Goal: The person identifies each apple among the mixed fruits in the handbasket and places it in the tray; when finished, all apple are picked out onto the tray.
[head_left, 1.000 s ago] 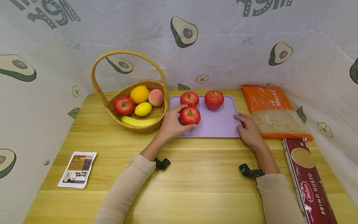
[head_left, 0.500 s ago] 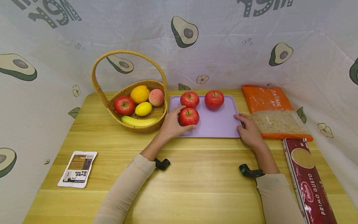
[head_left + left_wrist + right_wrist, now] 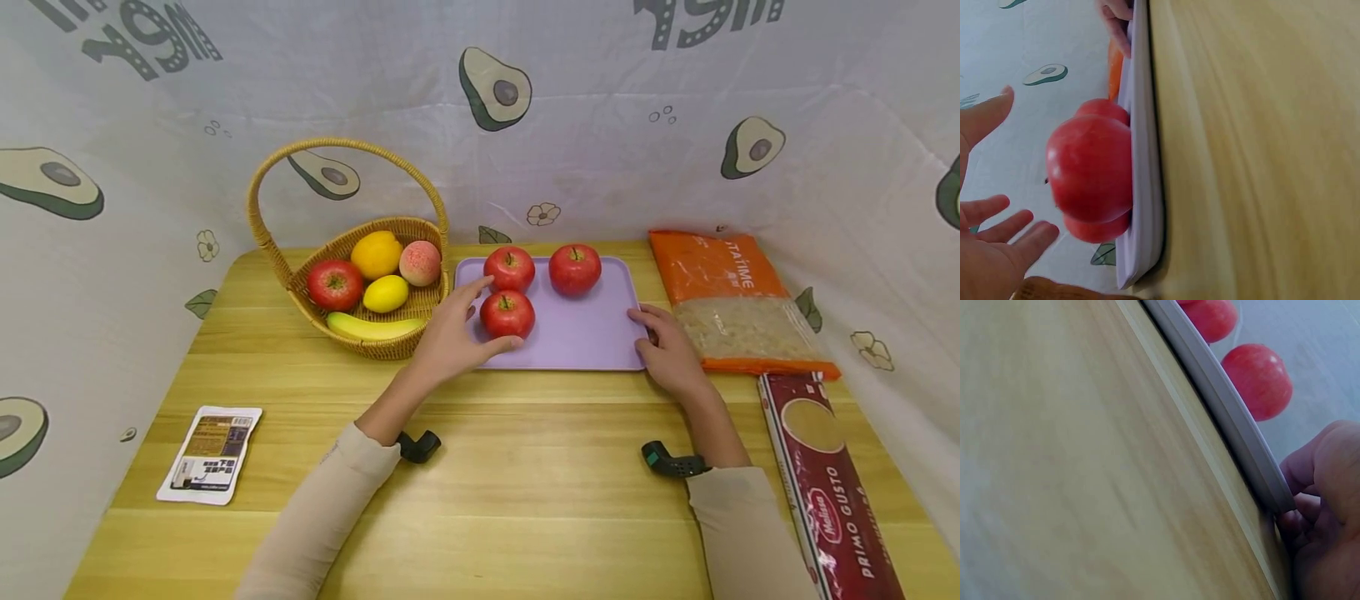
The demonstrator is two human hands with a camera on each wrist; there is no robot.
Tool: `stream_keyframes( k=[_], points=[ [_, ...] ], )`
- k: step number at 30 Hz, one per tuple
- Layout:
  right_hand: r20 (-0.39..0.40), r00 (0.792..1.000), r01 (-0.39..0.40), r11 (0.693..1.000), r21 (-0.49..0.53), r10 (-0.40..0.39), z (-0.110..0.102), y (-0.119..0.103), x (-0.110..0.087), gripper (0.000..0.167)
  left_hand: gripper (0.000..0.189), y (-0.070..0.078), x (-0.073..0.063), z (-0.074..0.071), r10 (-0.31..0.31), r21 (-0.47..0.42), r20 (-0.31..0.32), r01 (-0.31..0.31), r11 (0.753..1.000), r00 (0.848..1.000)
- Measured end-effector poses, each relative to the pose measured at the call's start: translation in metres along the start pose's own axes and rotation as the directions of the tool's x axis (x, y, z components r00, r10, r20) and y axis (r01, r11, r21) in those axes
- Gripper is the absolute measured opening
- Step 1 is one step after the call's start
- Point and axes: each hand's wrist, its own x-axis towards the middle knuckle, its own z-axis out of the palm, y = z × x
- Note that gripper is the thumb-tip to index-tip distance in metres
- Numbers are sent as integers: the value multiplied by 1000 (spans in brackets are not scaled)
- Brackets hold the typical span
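Three red apples lie on a lilac tray: a front one, one right behind it, and one at the back right. My left hand is spread beside the front apple, thumb and fingers apart. In the left wrist view a gap shows between the fingers and that front apple. At the tray's right edge, my right hand grips the rim. The right wrist view has its thumb over the tray edge and fingertips curled below.
Left of the tray stands a wicker basket holding an apple, a peach, a banana and yellow fruits. A white pouch lies front left. On the right are an orange bag and a dark red Melissa package. A patterned cloth hangs behind.
My left hand has let go of the front apple and drawn back slightly to the left, its fingers widening. The apple had shifted slightly left before that. My right hand stays at the tray.
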Motion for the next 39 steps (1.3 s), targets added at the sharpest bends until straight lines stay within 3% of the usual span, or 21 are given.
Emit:
stream_keyframes(
  k=[3,5,11,14,17,20,24,29,39],
  points=[
    [-2,1000,7,1000,-5,-7,0,1,0,51,81,-2,-3,-8,61,-103,-60,-66,992,996],
    [-2,1000,11,1000,-12,-11,0,3,1,51,72,-4,-5,-14,94,-125,-114,-108,986,989],
    [-3,1000,0,1000,-14,0,1,4,1,52,67,-13,-5,-42,120,-47,-245,-136,990,962],
    [-6,1000,0,1000,-14,0,0,3,2,52,72,-20,-6,-59,103,18,-304,-103,995,947],
    [-6,1000,2,1000,-11,-2,0,2,1,52,79,-25,-9,-77,47,58,-339,-29,998,940],
    [-5,1000,0,1000,-12,0,0,1,0,52,86,-28,-12,-94,-16,64,-343,40,997,939],
    [-2,1000,-4,1000,-9,4,0,2,-1,52,90,-35,-14,-112,-41,108,-352,84,991,935],
    [-4,1000,-4,1000,-8,4,-1,2,-1,52,92,-49,-17,-124,-74,170,-345,140,976,936],
    [-2,1000,-1,1000,-18,1,-1,1,0,52,88,-69,-20,-137,-161,184,-327,230,955,931]
  ],
)
